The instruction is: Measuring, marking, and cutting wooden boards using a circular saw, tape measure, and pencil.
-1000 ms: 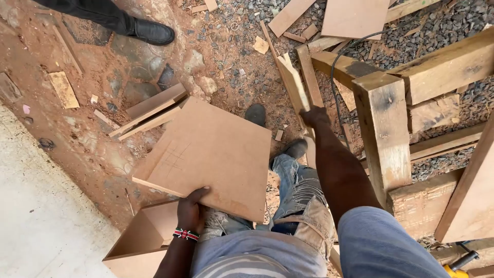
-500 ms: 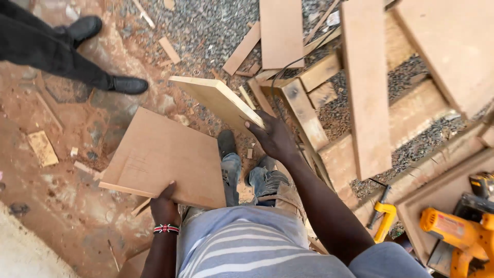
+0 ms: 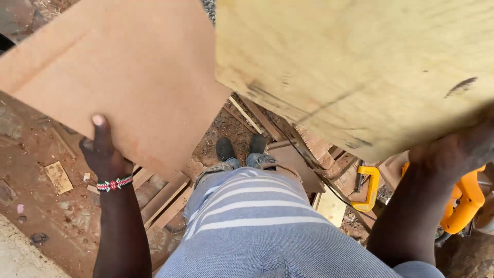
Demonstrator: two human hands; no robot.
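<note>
Seen from above, a person standing on red earth holds two flat boards up near chest height, one in each hand. The reddish-brown fibreboard panel (image 3: 128,77) fills the upper left of the view. The left hand (image 3: 103,152) grips its lower edge, thumb lying flat on the top face and the other fingers hidden beneath, probably so that the thin sheet stays level and does not sag. A red, white and black beaded bracelet (image 3: 114,184) circles that wrist.

Right of the fibreboard panel, and overlapping its right edge from above, is a pale yellowish plywood board (image 3: 360,67) with dark scuff marks. The right hand (image 3: 453,149) closes on its near edge from below; the fingers are mostly hidden under the board. It is tilted, its near edge lower, which looks like the natural angle of a one-handed carry.

Below the fibreboard panel are the person's grey and white striped shirt (image 3: 257,226), jeans and dark shoes (image 3: 239,148). Timber strips (image 3: 164,198) lie on the ground under the panel's lower corner. Further right, beneath the plywood, are a yellow clamp (image 3: 369,188) and an orange power tool (image 3: 463,201), partly hidden by the right forearm.
</note>
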